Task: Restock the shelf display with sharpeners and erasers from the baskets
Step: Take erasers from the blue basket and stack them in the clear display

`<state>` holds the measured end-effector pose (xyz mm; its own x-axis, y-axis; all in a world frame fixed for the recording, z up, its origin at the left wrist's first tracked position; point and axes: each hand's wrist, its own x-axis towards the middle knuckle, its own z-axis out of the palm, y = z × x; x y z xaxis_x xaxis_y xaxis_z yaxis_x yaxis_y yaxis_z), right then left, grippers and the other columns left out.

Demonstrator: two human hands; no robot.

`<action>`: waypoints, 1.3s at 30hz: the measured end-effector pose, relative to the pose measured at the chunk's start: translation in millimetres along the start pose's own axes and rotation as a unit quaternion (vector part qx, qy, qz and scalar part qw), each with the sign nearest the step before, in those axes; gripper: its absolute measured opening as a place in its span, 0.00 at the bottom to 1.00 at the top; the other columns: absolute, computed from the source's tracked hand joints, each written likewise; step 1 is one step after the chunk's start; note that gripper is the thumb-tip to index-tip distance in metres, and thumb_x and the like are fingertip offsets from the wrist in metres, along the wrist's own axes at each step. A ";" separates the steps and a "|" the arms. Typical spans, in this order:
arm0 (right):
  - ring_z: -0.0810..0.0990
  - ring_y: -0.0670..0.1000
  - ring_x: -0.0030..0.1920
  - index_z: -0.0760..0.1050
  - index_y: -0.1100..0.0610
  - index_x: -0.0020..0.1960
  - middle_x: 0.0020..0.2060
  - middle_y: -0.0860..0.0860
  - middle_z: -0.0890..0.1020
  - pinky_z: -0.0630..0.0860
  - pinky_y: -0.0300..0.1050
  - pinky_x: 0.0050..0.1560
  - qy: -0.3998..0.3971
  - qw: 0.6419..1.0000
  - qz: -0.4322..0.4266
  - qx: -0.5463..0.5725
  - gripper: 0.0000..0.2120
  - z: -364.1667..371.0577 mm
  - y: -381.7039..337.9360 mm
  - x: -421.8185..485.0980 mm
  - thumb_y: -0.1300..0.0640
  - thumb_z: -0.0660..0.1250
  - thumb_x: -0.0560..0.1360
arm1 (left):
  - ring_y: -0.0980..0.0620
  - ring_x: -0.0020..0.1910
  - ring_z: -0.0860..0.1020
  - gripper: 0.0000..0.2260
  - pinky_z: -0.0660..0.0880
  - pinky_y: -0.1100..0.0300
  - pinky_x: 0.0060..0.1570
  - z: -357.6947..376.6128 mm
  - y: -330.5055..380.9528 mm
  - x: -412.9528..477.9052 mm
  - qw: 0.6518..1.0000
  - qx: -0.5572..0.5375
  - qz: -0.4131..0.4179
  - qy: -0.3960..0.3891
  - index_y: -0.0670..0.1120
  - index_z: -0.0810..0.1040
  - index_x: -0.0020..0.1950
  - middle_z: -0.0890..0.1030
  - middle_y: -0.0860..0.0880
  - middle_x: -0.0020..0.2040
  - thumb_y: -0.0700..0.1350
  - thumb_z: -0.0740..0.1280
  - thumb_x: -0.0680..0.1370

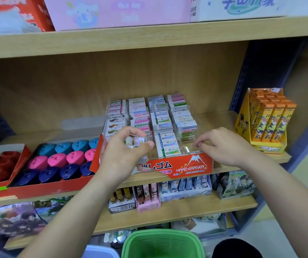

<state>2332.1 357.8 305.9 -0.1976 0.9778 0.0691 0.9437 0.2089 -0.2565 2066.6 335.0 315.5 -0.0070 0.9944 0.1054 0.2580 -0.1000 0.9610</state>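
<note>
Down at the bottom edge, a green basket (160, 243) sits on the floor with a pale basket (101, 252) just to its left. Both forearms reach up and over them to the middle shelf (223, 170).

The left hand (125, 155) is curled, thumb against fingertips, pinching a small bunch of wrapped erasers (136, 141) right over the front-left part of the eraser display (190, 166), the red box marked HARD ERASER. The right hand (225, 146) is palm down with its fingers bent, the tips at the clear front rim on the display's right side. I cannot tell whether it actually grips that rim or only touches it.

Inside the display, stacked erasers (166, 144) fill clear compartments in rows that step up toward the back.

Just left of it, touching side to side, a red tray (43, 189) holds the sharpeners (56, 159): a dark blue row in front, pink behind, teal at the back. Off to the right, well apart, stands an orange carton (268, 120) of upright packs.

Up top, on the next shelf, a pink box (119, 12) sits between a red one and a white one.
</note>
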 end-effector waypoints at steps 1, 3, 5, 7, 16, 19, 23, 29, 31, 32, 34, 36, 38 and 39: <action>0.79 0.40 0.52 0.82 0.47 0.60 0.60 0.45 0.83 0.78 0.44 0.43 0.012 1.000 0.002 0.023 0.14 0.0 -0.6 -1.7 0.52 0.59 0.82 | 0.53 0.28 0.83 0.10 0.76 0.64 0.26 0.0 0.1 -0.6 1.000 -0.012 -0.001 -0.006 0.47 0.77 0.53 0.73 0.51 0.67 0.43 0.75 0.76; 0.77 0.33 0.39 0.83 0.49 0.60 0.57 0.43 0.84 0.71 0.36 0.36 0.063 0.994 0.005 0.091 0.13 0.7 -2.5 -6.3 0.53 0.61 0.82 | 0.54 0.30 0.84 0.13 0.76 0.65 0.26 0.3 2.4 -3.8 0.999 -0.044 -0.008 -0.026 0.46 0.76 0.58 0.74 0.55 0.61 0.41 0.75 0.76; 0.75 0.34 0.31 0.84 0.47 0.56 0.49 0.38 0.84 0.64 0.30 0.31 0.140 0.979 0.005 0.145 0.11 0.7 -7.1 -11.3 0.54 0.64 0.81 | 0.52 0.33 0.85 0.17 0.79 0.61 0.28 1.2 5.0 -7.2 0.996 -0.069 -0.015 -0.054 0.45 0.74 0.60 0.74 0.60 0.55 0.39 0.75 0.75; 0.74 0.39 0.28 0.84 0.46 0.51 0.38 0.34 0.82 0.66 0.30 0.30 0.176 0.961 0.003 0.214 0.08 0.3 -19.2 -16.6 0.54 0.67 0.80 | 0.48 0.38 0.87 0.20 0.84 0.47 0.37 3.3 4.4 -8.4 0.995 -0.064 -0.019 -0.076 0.49 0.73 0.60 0.77 0.55 0.57 0.41 0.76 0.71; 0.80 0.52 0.32 0.82 0.60 0.47 0.35 0.58 0.84 0.77 0.44 0.34 0.034 0.871 -0.049 0.488 0.05 6.4 -79.3 -19.9 0.57 0.73 0.77 | 0.56 0.26 0.80 0.33 0.75 0.66 0.29 15.2 10.3 -19.9 0.993 -0.008 0.048 -0.105 0.53 0.72 0.68 0.80 0.40 0.50 0.38 0.81 0.67; 0.82 0.52 0.33 0.82 0.62 0.47 0.35 0.59 0.85 0.80 0.44 0.36 0.036 0.848 -0.026 0.529 0.03 4.7 -77.2 -21.7 0.62 0.72 0.77 | 0.50 0.32 0.84 0.28 0.77 0.61 0.29 9.8 7.2 -20.5 0.992 -0.055 0.036 -0.107 0.52 0.74 0.65 0.84 0.41 0.46 0.35 0.79 0.70; 0.83 0.54 0.34 0.81 0.58 0.55 0.35 0.57 0.85 0.82 0.45 0.36 0.044 0.819 -0.012 0.573 0.08 4.8 -73.1 -25.4 0.66 0.68 0.78 | 0.46 0.35 0.84 0.17 0.78 0.59 0.27 1.1 6.2 -23.7 0.991 -0.105 0.022 -0.084 0.48 0.76 0.60 0.86 0.46 0.44 0.35 0.74 0.75; 0.82 0.51 0.35 0.82 0.60 0.53 0.36 0.56 0.83 0.80 0.42 0.37 0.040 0.856 -0.045 0.514 0.07 4.2 -71.4 -26.4 0.67 0.68 0.78 | 0.47 0.33 0.82 0.15 0.79 0.55 0.28 1.0 6.6 -25.1 0.994 -0.090 0.024 -0.056 0.48 0.76 0.58 0.85 0.50 0.42 0.36 0.75 0.75; 0.80 0.50 0.35 0.82 0.59 0.52 0.36 0.56 0.83 0.77 0.40 0.35 0.068 0.872 -0.035 0.483 0.06 -2.3 -59.5 -26.4 0.66 0.71 0.77 | 0.49 0.29 0.80 0.15 0.78 0.53 0.29 0.4 5.9 -23.1 0.996 -0.067 0.021 -0.049 0.48 0.75 0.58 0.84 0.50 0.39 0.36 0.75 0.75; 0.79 0.49 0.34 0.83 0.58 0.51 0.36 0.55 0.84 0.75 0.37 0.33 0.091 0.879 -0.021 0.469 0.06 -6.6 -50.6 -25.8 0.65 0.71 0.77 | 0.50 0.27 0.78 0.15 0.78 0.53 0.29 -0.7 4.9 -21.8 0.997 -0.054 0.017 -0.046 0.48 0.75 0.57 0.83 0.49 0.39 0.37 0.75 0.75; 0.77 0.45 0.32 0.83 0.54 0.50 0.36 0.52 0.84 0.72 0.34 0.31 0.136 0.896 0.003 0.423 0.05 -14.4 -27.0 -22.3 0.62 0.72 0.77 | 0.51 0.25 0.77 0.15 0.77 0.54 0.28 -2.6 2.3 -19.3 0.998 -0.041 -0.001 -0.044 0.47 0.75 0.57 0.81 0.47 0.40 0.38 0.76 0.75; 0.77 0.41 0.30 0.84 0.49 0.49 0.37 0.48 0.84 0.73 0.37 0.34 0.165 0.925 0.018 0.342 0.05 -17.7 -2.8 -14.9 0.58 0.73 0.76 | 0.52 0.24 0.77 0.16 0.76 0.54 0.30 -2.4 -0.2 -16.9 0.998 -0.040 -0.019 -0.050 0.46 0.75 0.58 0.79 0.45 0.41 0.38 0.76 0.74; 0.78 0.37 0.32 0.83 0.46 0.47 0.38 0.45 0.84 0.73 0.40 0.39 0.169 0.951 0.022 0.257 0.04 -18.1 12.3 -6.3 0.56 0.73 0.76 | 0.53 0.24 0.77 0.16 0.76 0.55 0.31 -1.3 -1.0 -15.6 0.997 -0.037 -0.037 -0.058 0.46 0.75 0.59 0.79 0.47 0.41 0.36 0.75 0.75; 0.79 0.35 0.34 0.83 0.46 0.48 0.39 0.43 0.84 0.73 0.40 0.41 0.160 0.961 0.019 0.223 0.04 -17.7 14.6 -2.9 0.55 0.73 0.76 | 0.53 0.25 0.77 0.17 0.76 0.58 0.31 -0.7 -1.4 -15.3 0.997 -0.033 -0.043 -0.063 0.46 0.75 0.60 0.79 0.48 0.41 0.34 0.74 0.75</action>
<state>2351.1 357.7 319.0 -0.0066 0.9449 0.3273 0.7267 0.2294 -0.6475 2065.6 319.9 312.7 0.0968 0.9953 -0.0067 0.1984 -0.0127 0.9800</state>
